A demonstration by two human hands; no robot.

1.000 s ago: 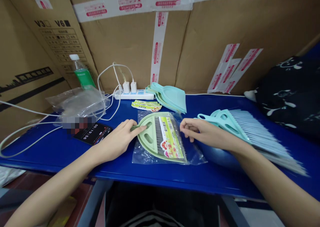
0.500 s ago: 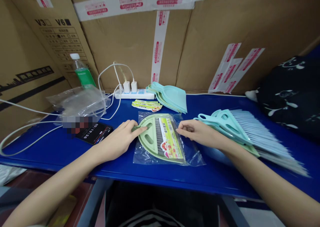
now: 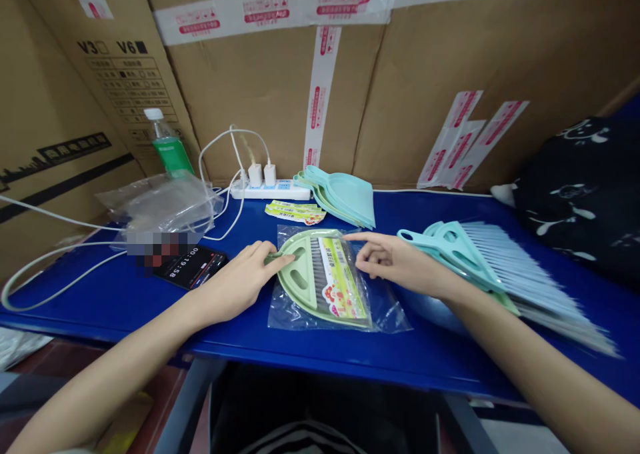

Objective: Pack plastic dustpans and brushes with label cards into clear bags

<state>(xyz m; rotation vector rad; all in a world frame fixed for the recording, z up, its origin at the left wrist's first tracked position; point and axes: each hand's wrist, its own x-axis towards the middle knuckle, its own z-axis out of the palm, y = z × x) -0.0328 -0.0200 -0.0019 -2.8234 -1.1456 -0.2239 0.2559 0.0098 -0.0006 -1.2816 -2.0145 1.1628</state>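
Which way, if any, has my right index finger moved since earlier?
Yes: judged against the power strip, the index finger of your right hand now reaches farther left.

Just below the centre of the frame, a clear plastic bag (image 3: 393, 317) lies flat, its loose, crinkled end toward the right. Inside, a pale green dustpan (image 3: 289, 295) has its rounded side to the left of the frame. Nested on it, a matching green brush (image 3: 302, 265) shows 2 oval cutouts, its dark grey bristles pointing right, partly covered by 1 yellow-green and white label (image 3: 340, 274) with red mushroom pictures.
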